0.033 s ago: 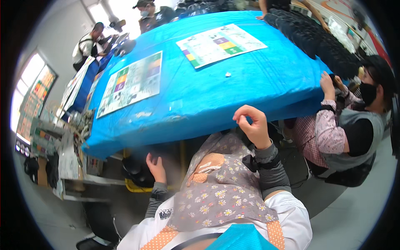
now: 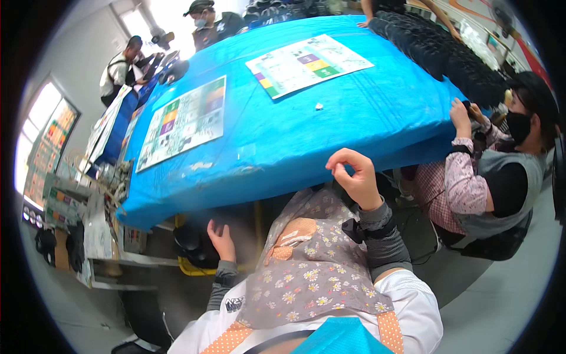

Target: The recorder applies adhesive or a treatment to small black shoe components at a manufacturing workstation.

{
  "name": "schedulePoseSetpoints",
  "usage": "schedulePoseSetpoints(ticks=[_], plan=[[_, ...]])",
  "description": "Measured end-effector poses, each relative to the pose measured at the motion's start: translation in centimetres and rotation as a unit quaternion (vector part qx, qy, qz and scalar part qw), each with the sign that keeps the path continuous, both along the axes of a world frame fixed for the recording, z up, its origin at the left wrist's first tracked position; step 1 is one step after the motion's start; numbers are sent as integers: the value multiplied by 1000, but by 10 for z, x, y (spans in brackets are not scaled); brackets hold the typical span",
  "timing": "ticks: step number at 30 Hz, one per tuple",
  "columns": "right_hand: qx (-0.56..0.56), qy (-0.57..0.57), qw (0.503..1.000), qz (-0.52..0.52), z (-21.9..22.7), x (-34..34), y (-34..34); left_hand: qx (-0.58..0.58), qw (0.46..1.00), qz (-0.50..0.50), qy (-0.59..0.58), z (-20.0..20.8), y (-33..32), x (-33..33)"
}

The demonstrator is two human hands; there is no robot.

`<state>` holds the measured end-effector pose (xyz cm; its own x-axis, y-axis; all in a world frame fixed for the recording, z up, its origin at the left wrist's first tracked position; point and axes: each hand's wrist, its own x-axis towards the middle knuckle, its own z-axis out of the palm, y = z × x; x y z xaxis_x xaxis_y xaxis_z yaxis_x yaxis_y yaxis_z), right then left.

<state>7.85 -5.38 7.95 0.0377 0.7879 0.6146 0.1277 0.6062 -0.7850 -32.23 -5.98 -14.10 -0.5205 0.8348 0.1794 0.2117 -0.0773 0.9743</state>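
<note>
My right hand (image 2: pixel 358 180) is raised over the near edge of the blue-covered table (image 2: pixel 295 130). Its fingers curl round to the thumb in a ring, and I see nothing in them. Lower down and to the left, my left hand (image 2: pixel 222 241) is held in front of the table edge, thumb and fingers apart, holding nothing. Between my hands lies my grey flowered apron (image 2: pixel 321 253), with an orange dotted pocket (image 2: pixel 298 230) on its front. A small white scrap (image 2: pixel 319 107) rests on the table beyond my right hand.
Two printed sheets (image 2: pixel 309 64) (image 2: pixel 184 124) with coloured blocks lie on the table. A masked co-worker (image 2: pixel 501 177) sits at the right, hands at the table corner. A heap of black items (image 2: pixel 436 50) lines the far right edge. A yellow crate (image 2: pixel 194 268) stands below the table.
The view has shifted very slightly, so the table and sheets sit a little further left. Both my hands keep the same pose.
</note>
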Motion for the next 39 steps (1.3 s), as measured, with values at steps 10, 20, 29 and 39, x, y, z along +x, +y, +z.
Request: schedulePoseSetpoints(ticks=[10,20,29,39], plan=[[-83,-17,995,60,-3,3,-2,-15,989,-136,-55,29,0,15],[166,-253,942,149,14,-105,2,277,945,-165,-44,241,115,134],[81,-281,956,-3,-27,-124,45,180,980,-89,-9,167,231,204],[105,-343,932,-60,-35,-121,55,40,994,-91,53,170,212,214]])
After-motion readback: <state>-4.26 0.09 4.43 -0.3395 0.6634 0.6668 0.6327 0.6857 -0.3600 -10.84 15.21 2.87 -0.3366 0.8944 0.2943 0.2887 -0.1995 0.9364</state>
